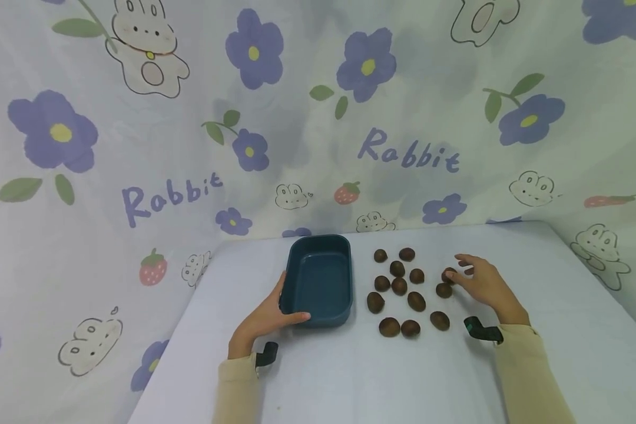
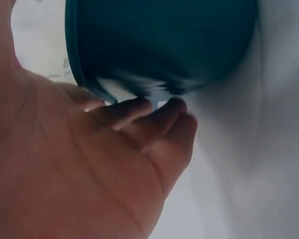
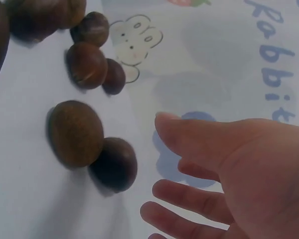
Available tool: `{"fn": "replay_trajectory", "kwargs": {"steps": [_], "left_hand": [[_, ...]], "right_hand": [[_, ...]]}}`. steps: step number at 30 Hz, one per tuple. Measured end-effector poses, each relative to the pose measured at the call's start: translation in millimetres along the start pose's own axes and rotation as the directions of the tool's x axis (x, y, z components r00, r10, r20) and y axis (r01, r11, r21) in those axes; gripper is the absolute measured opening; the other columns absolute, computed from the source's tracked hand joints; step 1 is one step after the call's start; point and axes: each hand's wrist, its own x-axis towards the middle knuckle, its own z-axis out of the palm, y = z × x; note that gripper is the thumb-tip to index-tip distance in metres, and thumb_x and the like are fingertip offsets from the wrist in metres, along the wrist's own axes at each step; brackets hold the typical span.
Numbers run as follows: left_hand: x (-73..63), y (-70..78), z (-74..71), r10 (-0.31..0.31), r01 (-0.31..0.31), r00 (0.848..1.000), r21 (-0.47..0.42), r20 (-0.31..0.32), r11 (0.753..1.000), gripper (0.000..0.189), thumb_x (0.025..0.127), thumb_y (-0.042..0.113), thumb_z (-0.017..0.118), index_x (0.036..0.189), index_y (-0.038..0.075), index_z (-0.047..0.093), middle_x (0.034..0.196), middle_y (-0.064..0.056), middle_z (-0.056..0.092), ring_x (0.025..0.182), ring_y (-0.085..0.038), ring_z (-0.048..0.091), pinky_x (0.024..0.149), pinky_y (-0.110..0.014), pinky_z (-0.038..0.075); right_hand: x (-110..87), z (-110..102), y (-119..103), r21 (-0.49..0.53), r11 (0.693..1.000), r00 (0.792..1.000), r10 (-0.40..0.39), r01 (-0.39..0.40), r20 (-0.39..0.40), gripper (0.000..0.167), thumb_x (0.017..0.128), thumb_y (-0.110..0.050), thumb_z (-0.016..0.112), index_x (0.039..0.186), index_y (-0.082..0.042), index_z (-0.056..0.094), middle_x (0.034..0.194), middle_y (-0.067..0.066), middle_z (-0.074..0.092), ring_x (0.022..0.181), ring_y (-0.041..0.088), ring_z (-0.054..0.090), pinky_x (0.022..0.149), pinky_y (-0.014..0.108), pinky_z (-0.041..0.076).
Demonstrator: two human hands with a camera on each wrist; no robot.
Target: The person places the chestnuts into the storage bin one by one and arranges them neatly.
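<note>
A dark teal rectangular container (image 1: 323, 282) stands on the table, its inside bare. My left hand (image 1: 265, 318) holds its near left corner, with the thumb over the near rim and fingers along the left outer wall. In the left wrist view the fingertips meet the container (image 2: 164, 40) low on its wall. To the right lie several brown chestnuts (image 1: 399, 287). My right hand (image 1: 484, 285) hovers by the rightmost pair, fingers spread, the thumb overlapping the farther chestnut (image 1: 448, 274) in the head view. The right wrist view shows a gap between that hand (image 3: 259, 169) and the nearest chestnut (image 3: 117, 164).
A white cloth covers the table (image 1: 328, 377). Behind it and at the sides hangs a pale curtain (image 1: 307, 147) printed with flowers, rabbits and strawberries. Black wrist cameras sit by the left cuff (image 1: 267, 354) and the right cuff (image 1: 482, 331).
</note>
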Motion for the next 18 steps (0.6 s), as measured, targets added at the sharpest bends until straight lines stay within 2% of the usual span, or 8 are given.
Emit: {"fn": "replay_trajectory", "kwargs": {"steps": [5, 13, 18], "left_hand": [[4.4, -4.8, -2.3, 0.060, -0.058, 0.998, -0.054, 0.032, 0.997, 0.137, 0.075, 0.040, 0.092, 0.167, 0.030, -0.009, 0.176, -0.010, 0.004, 0.158, -0.041, 0.021, 0.121, -0.070, 0.028], [9.8, -7.2, 2.8, 0.025, -0.026, 1.000, -0.062, -0.007, 0.998, 0.135, 0.074, 0.043, 0.092, 0.167, 0.032, -0.006, 0.176, -0.011, 0.006, 0.160, -0.041, 0.020, 0.122, -0.069, 0.028], [14.4, -6.0, 7.7, 0.005, -0.008, 0.999, -0.064, -0.038, 0.998, 0.136, 0.072, 0.047, 0.093, 0.167, 0.033, -0.003, 0.176, -0.009, 0.009, 0.160, -0.040, 0.019, 0.123, -0.068, 0.027]], "right_hand": [[3.8, 3.6, 11.9, 0.011, 1.000, 1.000, 0.027, -0.027, -0.013, 0.062, 0.100, -0.029, 0.068, 0.147, 0.008, 0.048, 0.140, 0.036, 0.057, 0.123, 0.053, 0.059, 0.093, 0.060, 0.056], [9.5, 13.4, 20.5, 0.054, 0.997, 0.998, 0.064, -0.063, -0.026, 0.061, 0.096, -0.027, 0.073, 0.143, 0.007, 0.054, 0.134, 0.034, 0.061, 0.120, 0.049, 0.062, 0.094, 0.059, 0.054], [12.9, 16.1, 23.1, 0.062, 0.996, 0.997, 0.066, -0.063, -0.041, 0.058, 0.093, -0.025, 0.076, 0.139, 0.007, 0.058, 0.129, 0.032, 0.065, 0.113, 0.045, 0.065, 0.090, 0.054, 0.056]]}}
